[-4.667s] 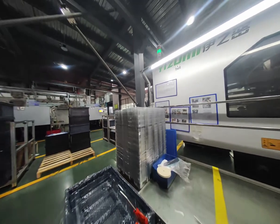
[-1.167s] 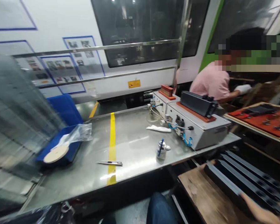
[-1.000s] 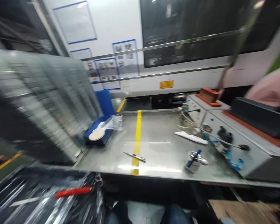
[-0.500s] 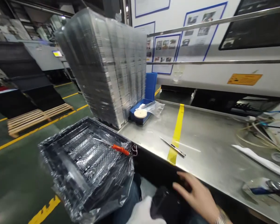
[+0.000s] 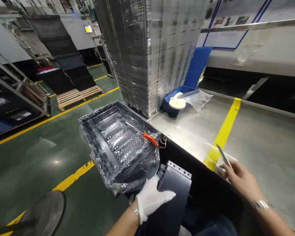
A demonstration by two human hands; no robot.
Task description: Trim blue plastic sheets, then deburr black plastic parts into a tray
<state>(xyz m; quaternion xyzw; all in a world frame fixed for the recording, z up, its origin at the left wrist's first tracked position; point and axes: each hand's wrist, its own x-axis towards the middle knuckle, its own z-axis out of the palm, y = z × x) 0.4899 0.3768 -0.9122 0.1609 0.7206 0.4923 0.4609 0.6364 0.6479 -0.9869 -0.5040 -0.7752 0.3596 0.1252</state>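
Observation:
My left hand (image 5: 151,199), in a white glove, grips a flat dark grey plastic part (image 5: 173,191) with small holes along its top edge and holds it upright above my lap. At the front edge of the steel table (image 5: 265,144), my bare right hand (image 5: 241,180) has its fingers closed on a slim metal utility knife (image 5: 223,156) whose blade end points away from me. Left of the grey part sits a black crate lined with clear plastic film (image 5: 118,144), and an orange-handled screwdriver (image 5: 147,137) lies across its right rim.
A tall film-wrapped stack of trays (image 5: 149,49) rises behind the crate. Beside it a blue bin (image 5: 177,105) holds a cream disc and a clear bag. A yellow stripe (image 5: 223,134) crosses the table. Wooden pallets (image 5: 76,96) and black crates stand far left.
The view has swung left and down. My gloved left hand has come into sight lifting the grey part. My right hand left the dark object below the table and took the knife.

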